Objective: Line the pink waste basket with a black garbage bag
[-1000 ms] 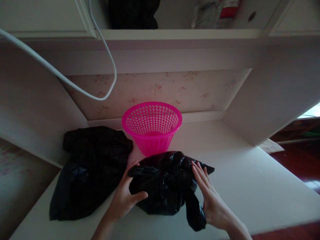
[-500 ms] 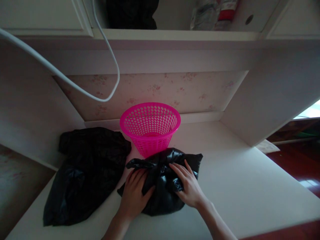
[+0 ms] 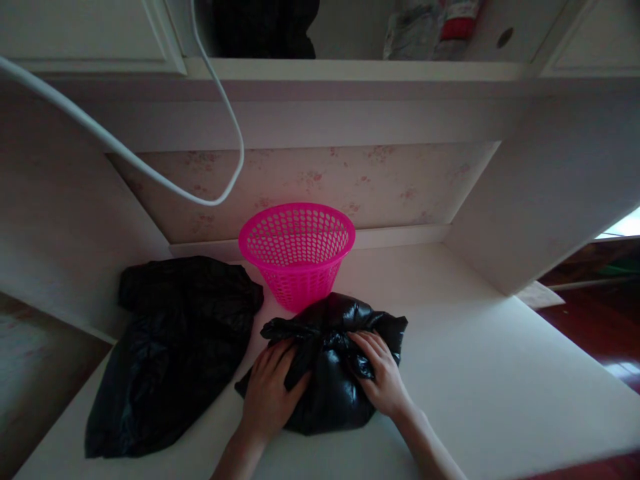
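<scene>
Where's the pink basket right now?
Centre of the head view: the pink basket stands upright on the desk, just behind the black bag.

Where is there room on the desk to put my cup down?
The desk is bare right of the small bag, out to the side panel. The left is crowded: both hands press that bag, with the basket behind and a big bag beside.

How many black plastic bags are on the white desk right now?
2. One crumpled black bag lies under both hands, the left hand and right hand, just in front of the pink basket. A second black bag lies spread at the desk's left. Others could be hidden beneath.
</scene>
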Tool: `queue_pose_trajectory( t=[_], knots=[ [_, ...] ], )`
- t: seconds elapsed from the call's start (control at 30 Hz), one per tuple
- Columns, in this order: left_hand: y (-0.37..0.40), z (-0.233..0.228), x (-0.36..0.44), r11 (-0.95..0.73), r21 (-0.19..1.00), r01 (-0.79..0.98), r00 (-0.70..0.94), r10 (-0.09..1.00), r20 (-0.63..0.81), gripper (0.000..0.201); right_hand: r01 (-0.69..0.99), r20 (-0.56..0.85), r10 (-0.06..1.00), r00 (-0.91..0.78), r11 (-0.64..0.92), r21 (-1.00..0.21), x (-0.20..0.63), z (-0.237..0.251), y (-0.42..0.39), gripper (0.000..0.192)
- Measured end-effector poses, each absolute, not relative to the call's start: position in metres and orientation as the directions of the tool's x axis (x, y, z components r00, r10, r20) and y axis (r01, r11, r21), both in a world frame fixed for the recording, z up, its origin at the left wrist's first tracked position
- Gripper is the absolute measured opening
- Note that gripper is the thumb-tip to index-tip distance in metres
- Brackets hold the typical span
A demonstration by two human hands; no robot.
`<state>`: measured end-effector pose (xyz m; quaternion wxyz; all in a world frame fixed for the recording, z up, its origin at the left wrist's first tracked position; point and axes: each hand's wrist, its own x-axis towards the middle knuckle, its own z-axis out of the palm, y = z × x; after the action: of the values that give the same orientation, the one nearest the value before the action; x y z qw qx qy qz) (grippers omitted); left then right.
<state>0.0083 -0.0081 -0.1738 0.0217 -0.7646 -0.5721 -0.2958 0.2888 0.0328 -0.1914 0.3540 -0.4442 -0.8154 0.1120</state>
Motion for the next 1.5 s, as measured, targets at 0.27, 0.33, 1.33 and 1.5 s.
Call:
queue_pose_trajectory(
  t=[0.27, 0.33, 1.33, 1.5],
  knots=[
    [-0.023, -0.165, 0.044, -0.241, 0.433, 0.869, 0.100, 0.941, 0.324, 0.042, 0.725, 0.596, 0.774, -0.213, 0.534, -0.434, 0.301, -0.180, 0.038, 0.059],
    [-0.028, -0.155, 0.065, -0.217, 0.532, 0.819, 0.134, 0.973, 0.189, 0.050, 0.759, 0.629, 0.767, -0.125, 0.483, -0.438, 0.315, -0.171, 0.045, 0.057],
    [-0.016, -0.095, -0.157, 0.300, 0.685, 0.664, -0.650, 0.685, 0.330, 0.071, 0.710, 0.327, 0.880, -0.345, 0.473, -0.521, 0.249, -0.014, 0.073, 0.065],
    [-0.010, -0.102, -0.205, 0.495, 0.532, 0.687, -0.706, 0.627, 0.329, 0.094, 0.821, 0.273, 0.908, -0.318, 0.408, -0.400, 0.216, -0.005, 0.115, 0.057]
  ],
)
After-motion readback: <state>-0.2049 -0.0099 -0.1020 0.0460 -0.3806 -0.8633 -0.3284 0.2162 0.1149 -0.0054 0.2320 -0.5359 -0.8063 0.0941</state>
